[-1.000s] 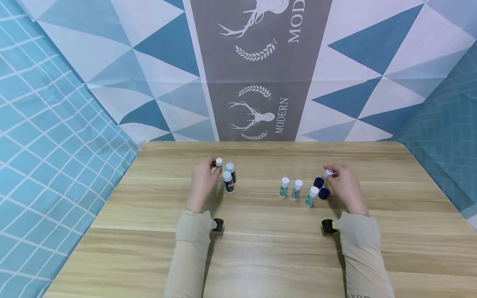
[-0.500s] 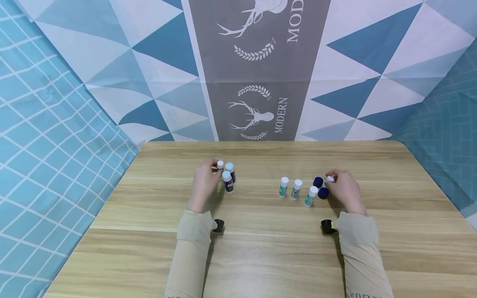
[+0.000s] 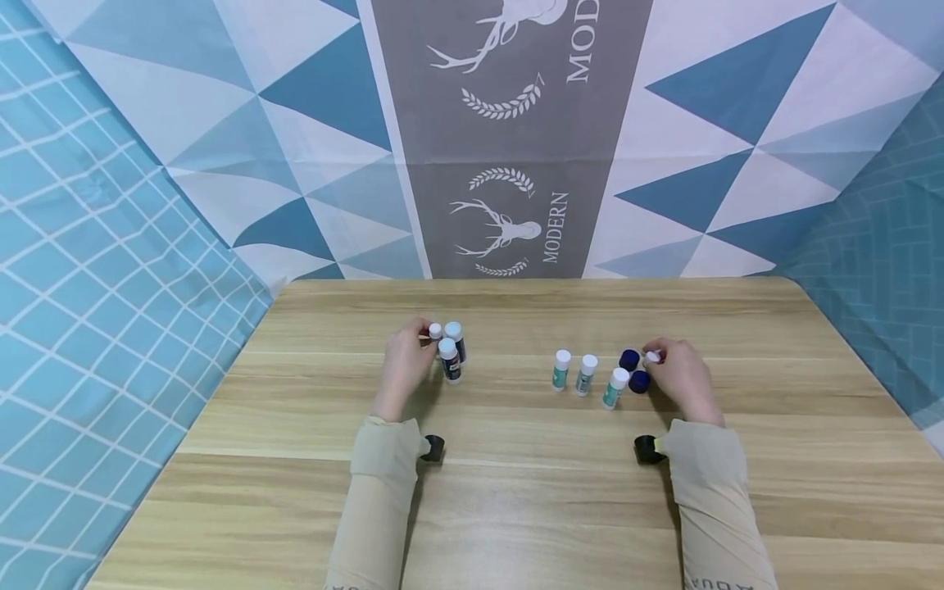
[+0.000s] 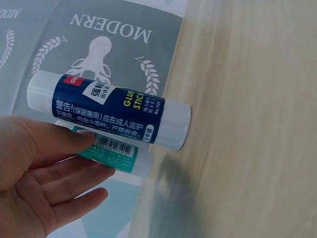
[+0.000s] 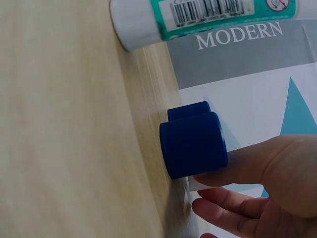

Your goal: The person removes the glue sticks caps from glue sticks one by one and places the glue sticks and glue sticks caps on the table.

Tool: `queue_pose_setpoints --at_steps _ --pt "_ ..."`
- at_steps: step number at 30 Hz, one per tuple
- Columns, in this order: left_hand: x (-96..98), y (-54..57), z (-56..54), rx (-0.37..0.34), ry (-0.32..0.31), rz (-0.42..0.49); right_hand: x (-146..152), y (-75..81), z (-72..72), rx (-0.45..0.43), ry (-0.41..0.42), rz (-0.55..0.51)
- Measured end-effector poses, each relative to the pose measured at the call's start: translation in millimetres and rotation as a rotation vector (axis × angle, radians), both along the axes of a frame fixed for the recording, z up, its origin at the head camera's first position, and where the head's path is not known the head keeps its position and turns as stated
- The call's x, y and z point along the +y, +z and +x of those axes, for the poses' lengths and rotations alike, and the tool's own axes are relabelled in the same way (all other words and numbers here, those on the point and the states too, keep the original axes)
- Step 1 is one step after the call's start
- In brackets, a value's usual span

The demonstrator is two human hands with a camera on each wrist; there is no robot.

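We are looking at a wooden table (image 3: 516, 508) with pale, streaky grain. Toward the left we are seeing two navy glue sticks (image 3: 451, 366) standing upright, close together; right of the middle, three green-labelled sticks (image 3: 586, 379) are standing in a loose, slanting row, and just beside the nearest of them we are finding two short dark-blue cylinders (image 3: 639, 383)

Observed a wood-grained worktop (image 3: 531, 508), rounded at the far right corner. Noted behind it a backdrop (image 3: 723, 106) of blue and white triangles. Recorded down its middle a grey panel (image 3: 509, 139) bearing white deer, leaf sprays and the lettering MODERN. Found a blue cloth (image 3: 88, 311) with white grid lines at left and a darker teal cloth (image 3: 892, 270) at right.
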State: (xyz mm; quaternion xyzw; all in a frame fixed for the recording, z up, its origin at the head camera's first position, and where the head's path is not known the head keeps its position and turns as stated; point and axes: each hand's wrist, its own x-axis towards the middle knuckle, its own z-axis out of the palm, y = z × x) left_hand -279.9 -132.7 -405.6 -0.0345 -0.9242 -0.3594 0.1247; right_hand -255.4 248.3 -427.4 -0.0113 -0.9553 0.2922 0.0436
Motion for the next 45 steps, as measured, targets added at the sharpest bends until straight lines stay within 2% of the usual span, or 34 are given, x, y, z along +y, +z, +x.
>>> queue_pose_setpoints --at_steps 6,24,33,40,45 --pt "1.3 -2.7 -0.4 -0.040 0.010 0.029 0.4 -0.9 -0.2 -0.016 0.012 0.006" --pt "0.4 -8.1 -2.1 -0.067 0.046 0.053 0.5 0.1 0.8 -0.069 0.018 -0.001" --pt "-0.5 -9.3 -2.5 -0.083 0.049 0.047 1.3 -1.2 -0.3 -0.051 0.018 0.021" --pt "-1.1 -7.5 -2.0 -0.093 0.045 0.029 0.9 1.3 -0.6 -0.059 0.030 0.015" --pt "-3.2 -0.7 0.1 -0.110 0.033 0.035 -0.2 7.2 0.3 -0.060 0.026 0.010"
